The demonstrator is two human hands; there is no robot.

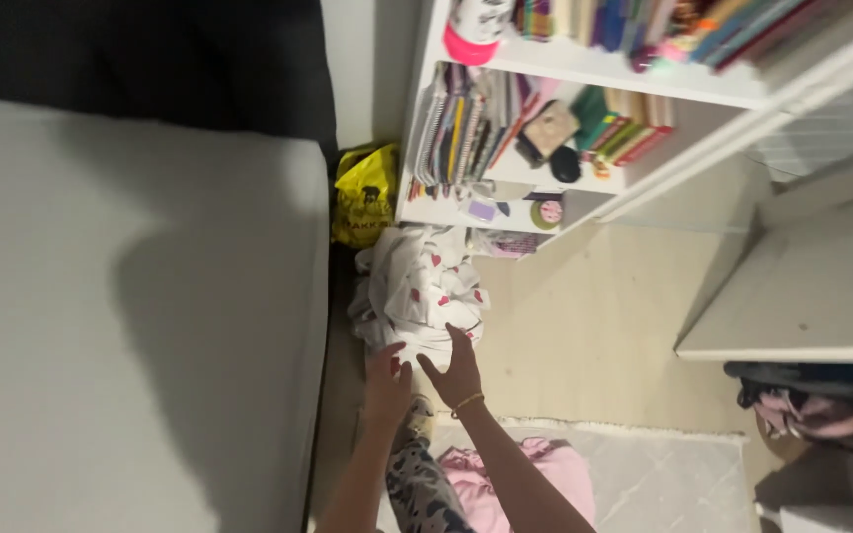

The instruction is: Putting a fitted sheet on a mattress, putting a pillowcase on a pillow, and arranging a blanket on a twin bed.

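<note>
Reaching both open hands, left hand (387, 375) and right hand (456, 373), onto heart-print cloth (422, 286)

two hands (425, 373), one heart-print bundle (423, 291), one yellow bag (364, 194)

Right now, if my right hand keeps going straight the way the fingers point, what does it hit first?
The right hand points at the crumpled white cloth with red hearts heaped on the floor. Its fingertips look to be at the cloth's near edge already, so that comes first; the white bookshelf stands behind it.
</note>
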